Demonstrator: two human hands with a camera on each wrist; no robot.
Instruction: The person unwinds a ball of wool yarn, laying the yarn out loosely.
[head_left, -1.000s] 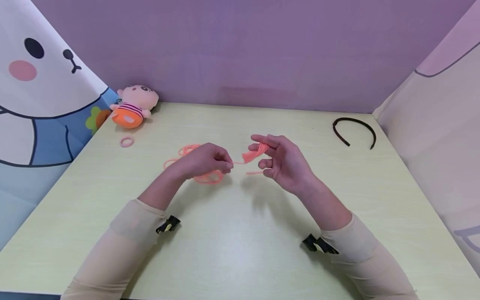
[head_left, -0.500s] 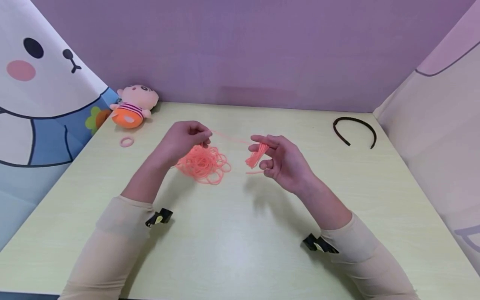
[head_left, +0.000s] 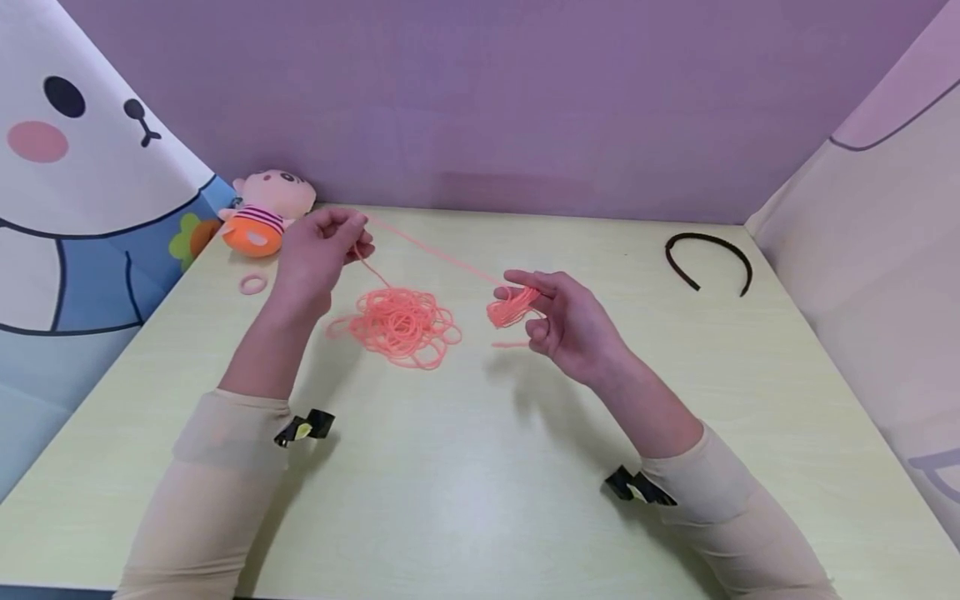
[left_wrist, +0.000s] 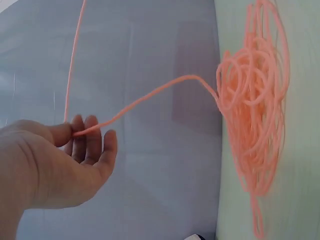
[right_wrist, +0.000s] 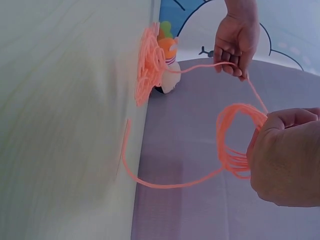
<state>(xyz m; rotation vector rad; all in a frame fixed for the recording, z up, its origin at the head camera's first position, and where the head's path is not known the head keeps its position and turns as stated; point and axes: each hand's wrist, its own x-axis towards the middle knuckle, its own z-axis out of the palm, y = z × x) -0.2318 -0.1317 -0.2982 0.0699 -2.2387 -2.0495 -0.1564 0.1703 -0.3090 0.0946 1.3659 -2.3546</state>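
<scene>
Coral-coloured yarn [head_left: 405, 325] lies in a loose, tangled pile left of the table's middle. My left hand [head_left: 318, 250], raised beyond and to the left of the pile, pinches a strand between thumb and fingertips. One length drops from those fingers to the pile. Another length runs taut across to my right hand [head_left: 577, 329], which holds a small coil of yarn [head_left: 512, 308] looped round its fingers. In the right wrist view, the coil [right_wrist: 227, 137] hangs as several open loops, and a loose tail curves down from it to the left. The right fingertips are partly hidden there.
A plush doll [head_left: 266, 212] in orange and stripes sits at the far left, just behind my left hand. A pink ring [head_left: 252, 284] lies in front of it. A black headband [head_left: 708, 250] rests at the far right. A purple wall [head_left: 495, 100] rises behind the table [head_left: 465, 500].
My left hand has moved left and away from me, drawing a longer strand out from the right hand and uncovering the pile. The right hand stays nearly still; its coil has swung slightly.
</scene>
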